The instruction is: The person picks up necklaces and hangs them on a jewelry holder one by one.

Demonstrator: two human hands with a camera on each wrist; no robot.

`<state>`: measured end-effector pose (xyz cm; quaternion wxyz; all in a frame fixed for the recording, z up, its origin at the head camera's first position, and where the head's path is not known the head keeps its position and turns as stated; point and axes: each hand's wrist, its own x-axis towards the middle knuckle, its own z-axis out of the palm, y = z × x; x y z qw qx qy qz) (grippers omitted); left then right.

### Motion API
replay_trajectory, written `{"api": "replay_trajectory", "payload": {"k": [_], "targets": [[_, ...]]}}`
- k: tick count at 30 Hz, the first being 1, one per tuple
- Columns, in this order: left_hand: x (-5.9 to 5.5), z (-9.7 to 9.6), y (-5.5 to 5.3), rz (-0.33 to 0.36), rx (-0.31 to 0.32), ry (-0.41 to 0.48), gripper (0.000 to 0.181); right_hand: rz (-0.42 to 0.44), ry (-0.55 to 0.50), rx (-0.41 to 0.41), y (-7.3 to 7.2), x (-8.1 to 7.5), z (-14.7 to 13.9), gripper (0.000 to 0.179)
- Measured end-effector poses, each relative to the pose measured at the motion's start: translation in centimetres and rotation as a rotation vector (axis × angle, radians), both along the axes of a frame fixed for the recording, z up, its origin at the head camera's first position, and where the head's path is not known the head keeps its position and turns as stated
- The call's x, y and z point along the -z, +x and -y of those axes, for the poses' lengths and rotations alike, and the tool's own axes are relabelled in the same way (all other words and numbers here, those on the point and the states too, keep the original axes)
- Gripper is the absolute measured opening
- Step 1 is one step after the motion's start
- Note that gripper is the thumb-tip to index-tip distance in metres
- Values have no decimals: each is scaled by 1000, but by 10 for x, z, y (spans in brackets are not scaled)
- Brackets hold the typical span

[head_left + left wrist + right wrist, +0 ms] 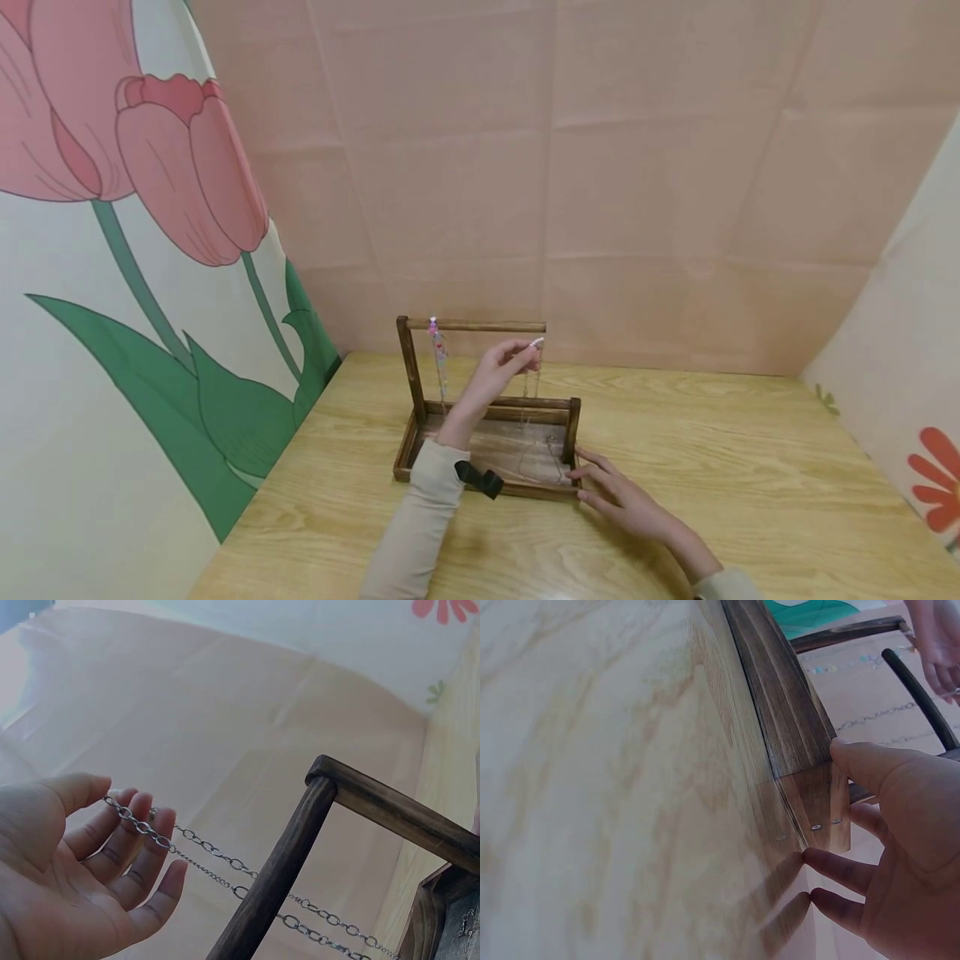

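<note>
I'm pinching the chain (141,827) in my left hand (491,379) | my right hand (617,497) is spreading, touching the wooden stand (540,492) | judging a gentle grip best, keeping it untangled

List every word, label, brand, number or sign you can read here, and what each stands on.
None: no readable text in any view.
The wooden rack and chain show no visible lettering; the tulips are pictures only.
Any marking on the black wrist piece is too small to tell.
</note>
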<state>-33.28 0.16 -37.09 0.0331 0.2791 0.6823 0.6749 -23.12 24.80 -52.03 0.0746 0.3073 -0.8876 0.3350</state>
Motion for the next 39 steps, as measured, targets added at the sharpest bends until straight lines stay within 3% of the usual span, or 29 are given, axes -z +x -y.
{"api": "replay_trajectory", "payload": {"k": [5, 12, 16, 20, 27, 39], "targets": [[-4, -4, 1, -22, 34, -11, 33, 7, 3, 5, 0, -1, 0, 26], [-25, -5, 21, -35, 21, -28, 31, 19, -3, -1, 1, 0, 0, 27], [-30, -7, 22, -56, 19, -21, 32, 11, -2, -4, 1, 1, 0, 27], [-31, -8, 17, -59, 39, -17, 33, 7, -2, -4, 1, 1, 0, 27], [-17, -13, -3, -56, 38, -18, 36, 4, 2, -6, 1, 2, 0, 27], [-22, -17, -6, -57, 6, -16, 37, -2, 0, -7, 0, 2, -1, 26]]}}
